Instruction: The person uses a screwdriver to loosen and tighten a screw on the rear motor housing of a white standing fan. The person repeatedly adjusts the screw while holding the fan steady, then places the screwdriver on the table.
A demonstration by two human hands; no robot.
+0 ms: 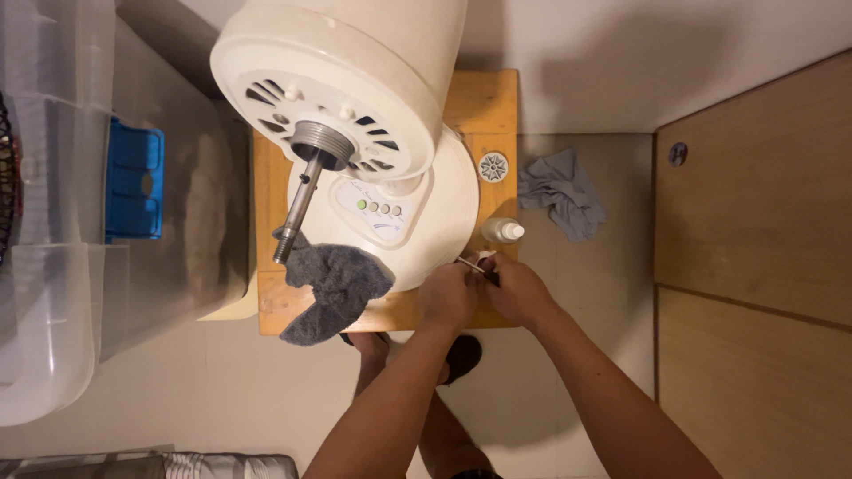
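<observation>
Stripped fan motor housing, bare shaft draped with grey cloth. At five o'clock of its base, left hand and right hand pinch a thin swab; bottle just beside. Reassembly remains.

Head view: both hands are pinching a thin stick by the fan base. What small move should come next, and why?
Probably carry the thin stick to the bare metal shaft. The left hand and right hand hold it together beside the small white bottle; the fan motor is opened, and a dark grey cloth lies under the shaft tip.
</observation>
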